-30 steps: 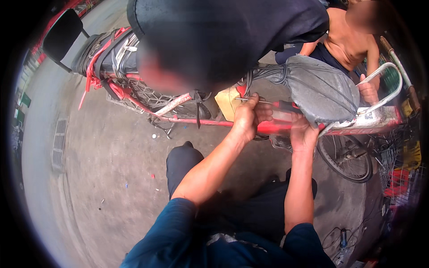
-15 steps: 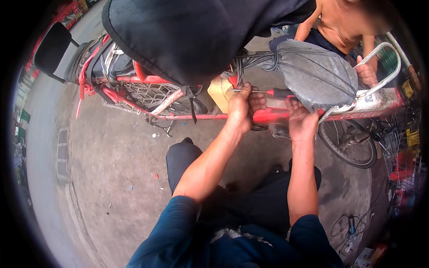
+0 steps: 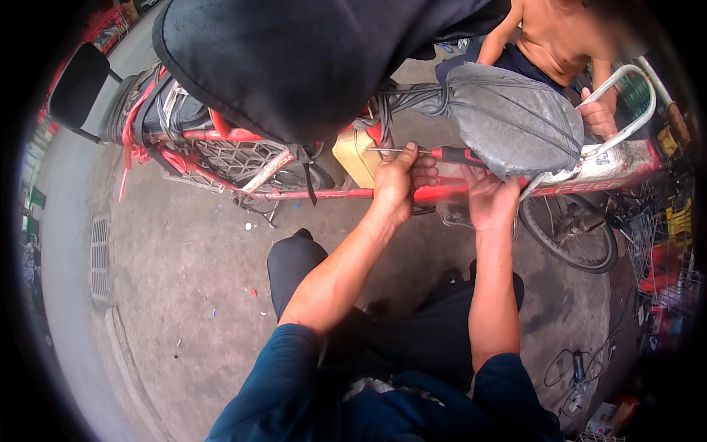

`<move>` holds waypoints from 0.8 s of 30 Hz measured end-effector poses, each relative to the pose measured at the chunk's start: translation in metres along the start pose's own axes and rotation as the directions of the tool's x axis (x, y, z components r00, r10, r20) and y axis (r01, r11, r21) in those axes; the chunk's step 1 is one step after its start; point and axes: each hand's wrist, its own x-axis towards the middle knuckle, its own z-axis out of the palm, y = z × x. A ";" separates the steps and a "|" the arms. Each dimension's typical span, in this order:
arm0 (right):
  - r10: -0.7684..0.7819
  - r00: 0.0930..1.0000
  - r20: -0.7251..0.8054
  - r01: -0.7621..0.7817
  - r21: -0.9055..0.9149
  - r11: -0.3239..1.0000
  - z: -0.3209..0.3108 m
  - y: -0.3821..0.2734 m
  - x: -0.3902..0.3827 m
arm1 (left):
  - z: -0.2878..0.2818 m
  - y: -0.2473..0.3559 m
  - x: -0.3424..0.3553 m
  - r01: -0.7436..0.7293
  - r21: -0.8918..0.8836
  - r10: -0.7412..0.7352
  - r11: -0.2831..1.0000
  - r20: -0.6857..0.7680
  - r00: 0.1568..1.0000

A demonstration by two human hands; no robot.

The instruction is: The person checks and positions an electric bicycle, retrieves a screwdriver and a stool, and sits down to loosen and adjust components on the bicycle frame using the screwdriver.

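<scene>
A screwdriver [image 3: 451, 154] with a red and black handle lies level across the frame of a red bicycle [image 3: 353, 193]. My left hand [image 3: 395, 184] is closed, thumb and fingers pinching its thin metal shaft. The tip points left, against a yellow box-shaped part [image 3: 356, 158] on the bike. My right hand [image 3: 492, 197], palm up, has its fingers curled at the handle's end; some fingertips are hidden by the handle and the grey saddle [image 3: 515, 118]. Dark cords are tied over that saddle.
Black cloth [image 3: 309, 66] covers the bike's upper middle. Across from me, a person's hand [image 3: 598, 118] grips a pale curved rail [image 3: 644, 92] behind the saddle. A corded tool [image 3: 579, 366] lies on the floor at lower right. Left are a floor grate [image 3: 100, 256] and a black panel [image 3: 77, 92].
The whole view has shifted slightly. Both hands keep the same hold, and the screwdriver stays against the yellow part with hardly any visible movement.
</scene>
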 end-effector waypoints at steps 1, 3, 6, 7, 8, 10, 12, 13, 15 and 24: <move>0.012 0.997 -0.081 -0.021 -0.115 0.993 -0.009 0.001 0.003 | 0.001 0.001 -0.001 0.001 0.010 -0.001 1.000 -0.012 1.000; 0.023 0.987 -0.162 -0.060 -0.226 0.972 -0.009 0.004 0.002 | -0.001 0.003 -0.003 -0.004 0.018 0.004 1.000 -0.023 1.000; -0.042 0.974 -0.222 -0.029 -0.306 0.951 -0.009 0.008 0.002 | 0.000 0.003 -0.005 0.005 0.031 -0.004 1.000 -0.026 1.000; -0.054 0.986 -0.156 0.020 -0.211 0.977 -0.016 0.005 0.006 | 0.003 0.003 -0.004 0.021 0.038 -0.021 0.999 -0.017 1.000; -0.072 0.993 -0.094 0.062 -0.109 0.992 -0.012 0.004 0.006 | 0.004 0.003 -0.004 0.020 0.037 -0.020 0.999 -0.020 1.000; -0.055 0.987 -0.153 0.048 -0.048 0.998 -0.003 -0.002 0.003 | 0.008 0.002 -0.005 0.006 0.084 -0.007 0.996 0.005 1.000; 0.026 0.996 -0.087 -0.025 0.012 1.000 0.004 -0.003 0.000 | 0.000 0.004 -0.003 -0.002 0.039 0.002 0.999 0.002 1.000; 0.011 0.995 -0.101 -0.017 -0.063 0.998 0.008 0.003 -0.002 | -0.003 0.004 -0.002 -0.013 -0.007 0.013 1.000 -0.011 1.000; 0.039 0.988 -0.150 -0.068 -0.191 0.979 -0.003 0.000 0.000 | 0.000 0.007 -0.003 -0.008 -0.001 0.008 1.000 -0.012 1.000; -0.087 0.995 -0.038 0.082 -0.114 0.990 -0.011 0.003 0.006 | -0.002 0.008 0.000 0.037 -0.005 -0.037 0.999 0.013 0.999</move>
